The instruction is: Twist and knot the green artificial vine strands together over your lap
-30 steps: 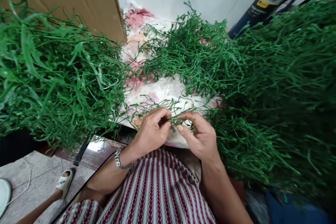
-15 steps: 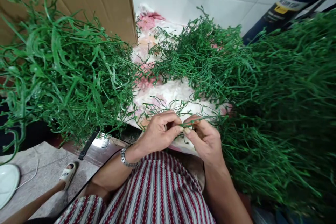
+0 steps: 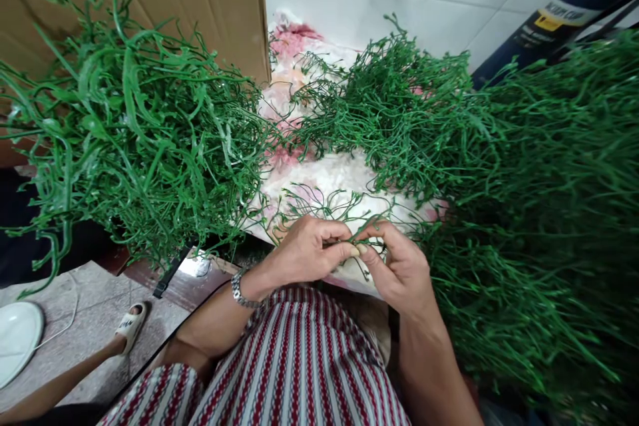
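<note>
My left hand (image 3: 312,249), with a metal watch band at the wrist, pinches a thin green plastic-looking stem (image 3: 367,241) between thumb and forefinger. Close beside it, my right hand (image 3: 397,266) pinches the same stem, the two thumb tips almost touching. Several loose green stems (image 3: 344,203) lie on the floral cloth (image 3: 329,173) just beyond my fingers. What exactly sits between the fingertips is partly hidden.
A big heap of shiny green stems (image 3: 144,140) rises at left before a cardboard box (image 3: 219,6). More stems (image 3: 409,113) pile up ahead and along the right (image 3: 559,213). A dark blue tube (image 3: 539,33) leans at the wall. Another person's sandalled foot (image 3: 132,326) shows lower left.
The view has shifted slightly, so everything appears a little to the right. My fingers have shifted slightly on the stem, and both hands still pinch it.
</note>
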A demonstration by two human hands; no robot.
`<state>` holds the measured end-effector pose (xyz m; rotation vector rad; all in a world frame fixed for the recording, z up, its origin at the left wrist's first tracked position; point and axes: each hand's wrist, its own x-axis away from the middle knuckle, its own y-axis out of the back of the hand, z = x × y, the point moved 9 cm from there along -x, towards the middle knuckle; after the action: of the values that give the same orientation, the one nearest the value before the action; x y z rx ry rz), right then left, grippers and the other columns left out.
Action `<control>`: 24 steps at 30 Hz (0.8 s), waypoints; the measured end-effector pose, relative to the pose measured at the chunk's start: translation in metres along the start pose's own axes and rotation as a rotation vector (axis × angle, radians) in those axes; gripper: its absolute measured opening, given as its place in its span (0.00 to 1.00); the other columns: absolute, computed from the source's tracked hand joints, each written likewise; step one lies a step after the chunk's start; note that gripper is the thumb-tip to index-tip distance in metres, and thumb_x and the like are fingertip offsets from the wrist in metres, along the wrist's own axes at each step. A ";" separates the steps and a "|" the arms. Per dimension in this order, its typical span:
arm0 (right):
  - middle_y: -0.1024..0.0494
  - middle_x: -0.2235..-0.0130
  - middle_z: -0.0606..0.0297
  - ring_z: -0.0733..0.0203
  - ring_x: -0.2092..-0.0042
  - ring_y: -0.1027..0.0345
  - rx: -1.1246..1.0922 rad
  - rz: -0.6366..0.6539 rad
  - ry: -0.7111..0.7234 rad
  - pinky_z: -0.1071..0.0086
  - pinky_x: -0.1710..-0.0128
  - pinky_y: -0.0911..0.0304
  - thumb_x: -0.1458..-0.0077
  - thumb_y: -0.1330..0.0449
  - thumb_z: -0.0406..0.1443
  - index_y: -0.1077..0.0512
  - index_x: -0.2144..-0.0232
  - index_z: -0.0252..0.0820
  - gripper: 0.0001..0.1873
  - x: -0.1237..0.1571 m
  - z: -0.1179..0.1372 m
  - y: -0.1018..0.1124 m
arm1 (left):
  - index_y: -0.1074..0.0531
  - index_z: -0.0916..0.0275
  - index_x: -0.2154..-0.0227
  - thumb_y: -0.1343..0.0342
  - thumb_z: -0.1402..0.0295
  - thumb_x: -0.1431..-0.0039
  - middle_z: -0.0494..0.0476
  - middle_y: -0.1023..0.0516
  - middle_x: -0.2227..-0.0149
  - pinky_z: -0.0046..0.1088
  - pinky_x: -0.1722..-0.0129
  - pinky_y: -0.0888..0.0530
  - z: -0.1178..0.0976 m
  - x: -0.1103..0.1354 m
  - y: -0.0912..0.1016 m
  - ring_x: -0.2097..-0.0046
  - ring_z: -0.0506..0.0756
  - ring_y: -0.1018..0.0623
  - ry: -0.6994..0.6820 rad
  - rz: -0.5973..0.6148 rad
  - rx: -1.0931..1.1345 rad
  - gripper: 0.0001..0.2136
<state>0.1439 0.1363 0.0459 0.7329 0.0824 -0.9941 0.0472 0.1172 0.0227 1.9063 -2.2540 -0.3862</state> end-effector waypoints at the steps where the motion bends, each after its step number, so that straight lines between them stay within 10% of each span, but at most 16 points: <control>1: 0.33 0.70 0.67 0.65 0.67 0.36 0.000 0.023 0.008 0.72 0.66 0.41 0.46 0.46 0.30 0.35 0.67 0.41 0.03 0.000 0.001 -0.001 | 0.40 0.65 0.84 0.49 0.66 0.46 0.46 0.44 0.82 0.23 0.77 0.45 0.002 -0.001 -0.001 0.77 0.45 0.43 0.010 0.027 0.038 0.14; 12: 0.36 0.77 0.66 0.64 0.73 0.43 0.300 0.154 0.101 0.70 0.72 0.46 0.44 0.52 0.30 0.38 0.76 0.40 0.10 0.001 0.012 -0.012 | 0.43 0.64 0.85 0.49 0.69 0.48 0.45 0.44 0.82 0.23 0.77 0.45 0.001 -0.003 -0.002 0.77 0.46 0.42 0.049 0.102 -0.069 0.13; 24: 0.40 0.83 0.71 0.71 0.82 0.51 -0.898 0.361 -0.407 0.74 0.83 0.55 0.52 0.42 0.49 0.34 0.80 0.38 0.19 0.015 -0.025 -0.056 | 0.28 0.67 0.87 0.36 0.59 0.62 0.51 0.36 0.86 0.25 0.80 0.43 0.024 0.006 -0.019 0.80 0.47 0.39 0.220 0.270 0.648 0.15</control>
<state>0.1145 0.1217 -0.0078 -0.2770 0.0322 -0.6384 0.0568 0.1109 -0.0064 1.7133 -2.6229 0.6330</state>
